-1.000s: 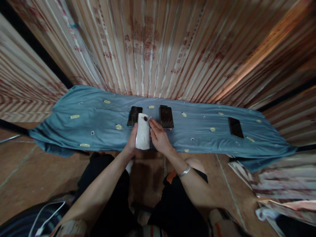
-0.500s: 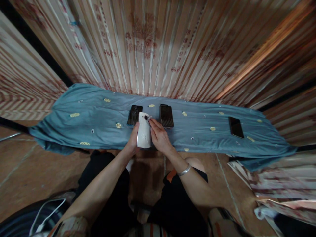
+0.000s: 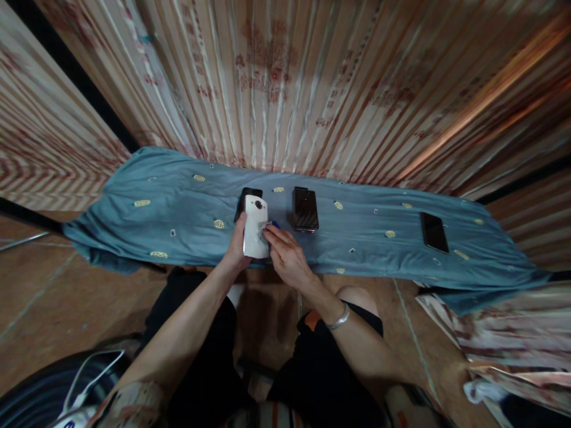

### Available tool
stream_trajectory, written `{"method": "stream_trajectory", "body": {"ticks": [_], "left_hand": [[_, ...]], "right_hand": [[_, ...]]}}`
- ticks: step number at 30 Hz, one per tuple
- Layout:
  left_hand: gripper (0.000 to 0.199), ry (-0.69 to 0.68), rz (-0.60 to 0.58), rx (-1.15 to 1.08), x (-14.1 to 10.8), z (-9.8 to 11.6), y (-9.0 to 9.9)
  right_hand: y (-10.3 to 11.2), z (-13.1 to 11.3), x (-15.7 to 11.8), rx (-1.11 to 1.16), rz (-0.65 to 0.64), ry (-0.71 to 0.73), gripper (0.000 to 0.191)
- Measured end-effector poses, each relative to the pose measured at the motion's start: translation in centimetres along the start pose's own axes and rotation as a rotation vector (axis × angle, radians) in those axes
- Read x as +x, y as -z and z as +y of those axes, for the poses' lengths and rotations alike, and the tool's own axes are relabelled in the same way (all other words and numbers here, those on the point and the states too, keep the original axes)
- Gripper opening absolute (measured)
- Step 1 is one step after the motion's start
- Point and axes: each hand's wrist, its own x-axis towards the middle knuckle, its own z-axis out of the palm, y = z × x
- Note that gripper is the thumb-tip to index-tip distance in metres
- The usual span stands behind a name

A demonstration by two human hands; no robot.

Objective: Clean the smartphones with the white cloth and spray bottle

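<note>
My left hand grips a white smartphone along its left edge, back side up, with the round camera at its top end. My right hand is closed, its fingertips pressed together at the middle of the phone's back. Bits of grey and blue show at those fingertips, too small to name. Behind the white phone lies a dark phone, partly covered from view. To the right of my right hand is a stack of dark phones on the blue cloth.
A blue patterned cloth covers the long narrow surface before me. Another black phone lies toward its right end. Patterned curtains hang behind it, with dark poles at the sides. A white cable rests at the lower left.
My right fingers have slid from beside the phone's camera down to the middle of its back. A blue bit now shows at the fingertips. The view has shifted slightly.
</note>
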Motion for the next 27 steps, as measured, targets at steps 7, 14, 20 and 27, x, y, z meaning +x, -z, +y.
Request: {"method": "stream_trajectory", "body": {"ticks": [7, 14, 20, 27], "left_hand": [[0.038, 0.052, 0.001, -0.026, -0.2, -0.5, -0.2], [0.049, -0.012, 0.03, -0.018, 0.3, 0.7, -0.4], [0.052, -0.034, 0.065, -0.033, 0.4, 1.0, -0.4], [0.048, -0.021, 0.084, -0.091, 0.7, 0.2, 0.0]], "right_hand": [[0.3, 0.0, 0.2, -0.035, 0.059, -0.028, 0.044], [-0.2, -1.3, -0.5, -0.017, 0.016, 0.028, 0.045], [-0.5, -2.1, -0.9, -0.077, 0.02, 0.059, 0.041], [-0.8, -2.3, -0.4, -0.145, 0.051, 0.142, 0.035]]}}
